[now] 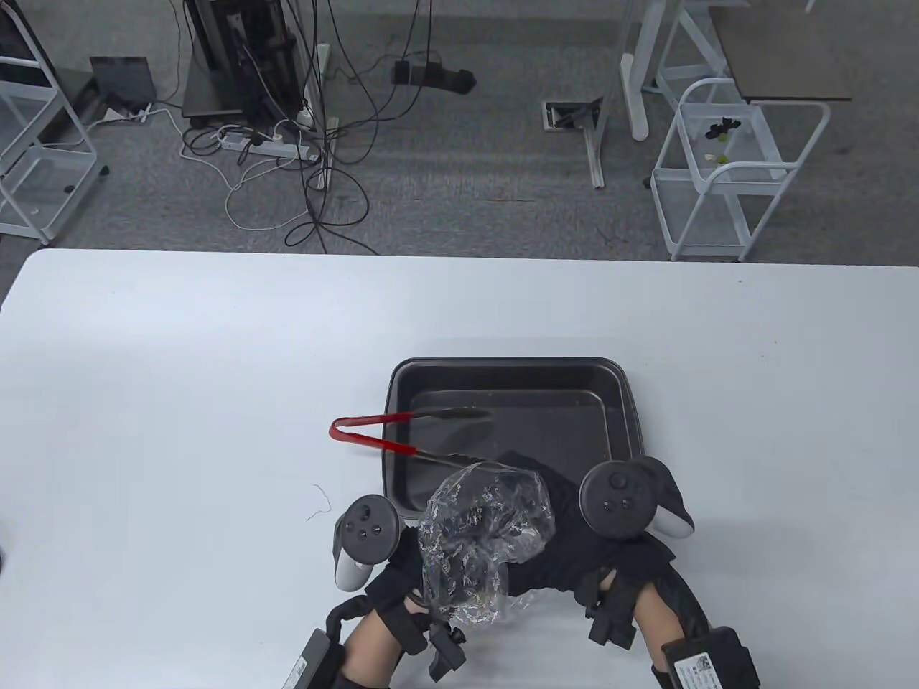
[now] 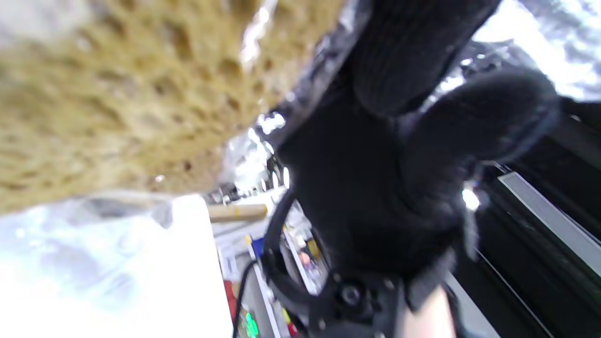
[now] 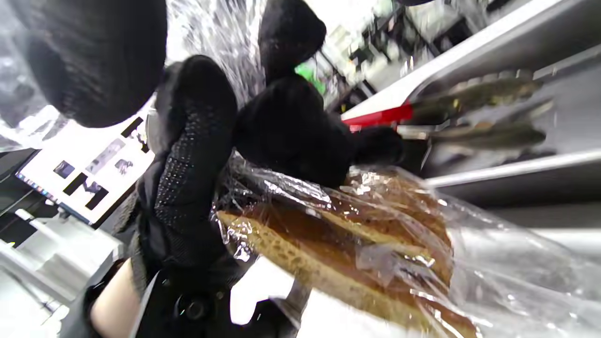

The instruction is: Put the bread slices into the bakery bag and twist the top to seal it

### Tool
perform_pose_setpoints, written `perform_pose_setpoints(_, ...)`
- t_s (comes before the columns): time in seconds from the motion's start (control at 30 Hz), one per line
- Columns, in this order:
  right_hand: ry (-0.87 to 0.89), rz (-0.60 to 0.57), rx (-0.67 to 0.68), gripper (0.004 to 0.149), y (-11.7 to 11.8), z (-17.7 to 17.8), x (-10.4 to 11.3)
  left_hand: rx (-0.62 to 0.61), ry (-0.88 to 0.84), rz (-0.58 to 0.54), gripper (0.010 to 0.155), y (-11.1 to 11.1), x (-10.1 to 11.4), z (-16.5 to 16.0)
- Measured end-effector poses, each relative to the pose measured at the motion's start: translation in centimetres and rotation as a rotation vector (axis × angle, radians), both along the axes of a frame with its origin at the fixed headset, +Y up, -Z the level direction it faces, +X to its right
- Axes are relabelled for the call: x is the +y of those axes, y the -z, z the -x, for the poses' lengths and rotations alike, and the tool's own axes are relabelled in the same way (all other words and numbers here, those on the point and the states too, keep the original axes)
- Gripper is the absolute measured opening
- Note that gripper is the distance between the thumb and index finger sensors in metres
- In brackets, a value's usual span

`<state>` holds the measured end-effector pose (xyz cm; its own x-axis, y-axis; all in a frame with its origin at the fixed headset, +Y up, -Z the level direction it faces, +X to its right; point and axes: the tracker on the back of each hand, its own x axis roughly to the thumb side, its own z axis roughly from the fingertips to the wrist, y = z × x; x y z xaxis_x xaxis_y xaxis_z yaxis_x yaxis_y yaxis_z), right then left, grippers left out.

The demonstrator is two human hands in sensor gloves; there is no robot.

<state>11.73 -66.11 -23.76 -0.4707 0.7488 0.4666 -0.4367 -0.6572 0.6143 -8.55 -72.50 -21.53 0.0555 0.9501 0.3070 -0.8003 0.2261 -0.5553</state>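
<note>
We see the clear bakery bag bunched up between both hands, just in front of the dark tray on the tabletop — bread slices already inside. Left hand and right hand both clamp the crumpled plastic — red-handled tongs lie across the tray's rim.

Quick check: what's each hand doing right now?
Left hand: grips the bakery bag.
Right hand: grips the same bag, bread slices inside.

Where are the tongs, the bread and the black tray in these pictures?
tongs (image 1: 362, 432): table view, on the red handle bend.
bread (image 3: 338, 253): right wrist view, on the brown crust inside the clear bag.
black tray (image 1: 624, 402): table view, on the right rim.
</note>
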Motion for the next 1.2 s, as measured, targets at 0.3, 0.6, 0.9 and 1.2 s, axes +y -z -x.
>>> perform_pose_setpoints(0.3,-0.039,-0.231,0.07,0.098,-1.7,3.7,1.4,-0.152,0.145,0.132,0.057,1.6,0.3,-1.1)
perform_pose_setpoints(0.6,0.236,-0.477,-0.309,0.049,-1.9,1.2,0.7,-0.04,0.251,0.16,0.064,2.2,-0.3,-1.3)
perform_pose_setpoints(0.9,0.278,-0.616,-0.539,0.038,-2.5,0.4,-0.1,0.14,0.469,0.108,0.06,1.0,-0.1,-1.0)
perform_pose_setpoints(1.2,0.132,-0.307,-0.202,0.115,-1.1,-3.2,2.3,0.002,0.31,0.248,0.039,3.2,-0.1,1.6)
